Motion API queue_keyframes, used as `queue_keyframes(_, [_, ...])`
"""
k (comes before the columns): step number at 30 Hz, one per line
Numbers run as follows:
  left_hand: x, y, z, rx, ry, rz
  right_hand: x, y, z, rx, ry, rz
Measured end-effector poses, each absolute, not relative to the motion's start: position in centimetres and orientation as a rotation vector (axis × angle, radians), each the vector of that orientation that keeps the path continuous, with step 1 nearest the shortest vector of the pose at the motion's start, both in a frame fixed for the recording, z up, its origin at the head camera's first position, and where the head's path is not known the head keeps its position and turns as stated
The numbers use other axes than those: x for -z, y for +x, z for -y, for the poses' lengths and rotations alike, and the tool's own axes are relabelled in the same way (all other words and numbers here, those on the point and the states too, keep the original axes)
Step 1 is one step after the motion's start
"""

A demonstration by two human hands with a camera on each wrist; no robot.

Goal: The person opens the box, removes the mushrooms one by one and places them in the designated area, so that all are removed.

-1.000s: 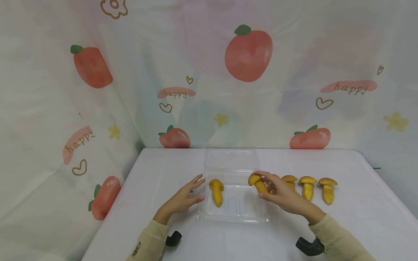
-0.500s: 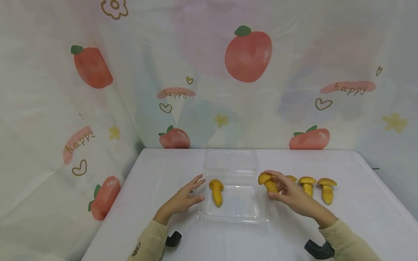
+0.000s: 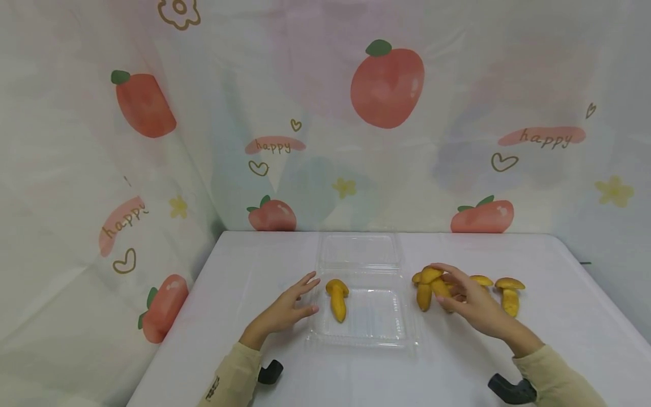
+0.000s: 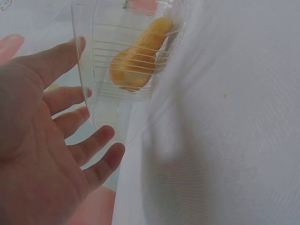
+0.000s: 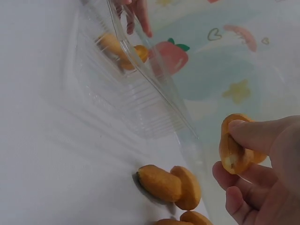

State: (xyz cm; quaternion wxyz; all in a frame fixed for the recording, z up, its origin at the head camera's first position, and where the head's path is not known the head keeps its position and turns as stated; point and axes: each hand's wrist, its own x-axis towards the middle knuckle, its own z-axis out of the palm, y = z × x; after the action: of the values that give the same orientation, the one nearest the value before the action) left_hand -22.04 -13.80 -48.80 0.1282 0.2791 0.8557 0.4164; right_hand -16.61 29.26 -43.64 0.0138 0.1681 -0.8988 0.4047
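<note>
While the clear tray [image 3: 402, 333] lies mid-desk with its lid folded back, these lines hold:
Edges: white desk [image 3: 254, 254] meets patterned cloth at back and left.
Open room: bare cloth in front of both hands.
Left hand [image 3: 282, 310]: fingers [image 4: 70, 54] straight and spread, tips at the tray's left wall.
Right hand [image 3: 470, 305]: fingers [image 5: 255, 136] pinch a held mushroom [image 3: 434, 281], lifted just right of the tray.
Tray mushroom [image 3: 337, 298]: lies inside, left side.
Row mushrooms [image 3: 510, 294]: on the desk right of the tray, one [image 5: 168, 183] below the held piece.
</note>
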Motion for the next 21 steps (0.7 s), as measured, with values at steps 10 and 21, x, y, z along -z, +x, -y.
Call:
queue_keyframes(10, [48.7, -22.2, 13.8, -1.216, 0.81, -2.491, 44.3, -17.0, -31.2, -1.19, 0.496, 2.765])
queue_keyframes(21, [48.8, -22.1, 13.8, -1.22, 0.813, -2.482, 44.4, -16.3, -33.6, -1.136, 0.375, 2.811])
